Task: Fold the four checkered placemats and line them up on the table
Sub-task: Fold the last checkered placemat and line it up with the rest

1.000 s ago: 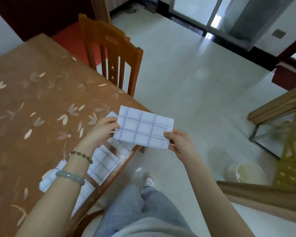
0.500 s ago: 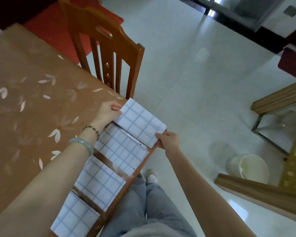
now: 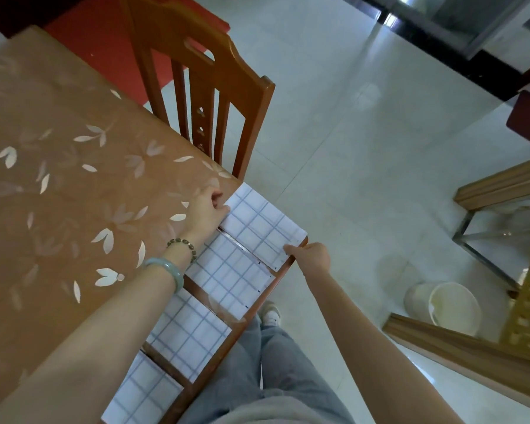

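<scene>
Head view: placemat between hands

The table top is a smooth, glossy brown sheet printed with pale leaves, edged in varnished wood. The mats look thin, matt and smooth, white with blue lines; cloth or paper, I cannot tell. The chair is glossy orange-brown wood. Floor: polished pale tile, mirroring light. Bucket: matt cream plastic. Trousers: soft grey cloth. Bangle: smooth, pale green, stone-like
</scene>
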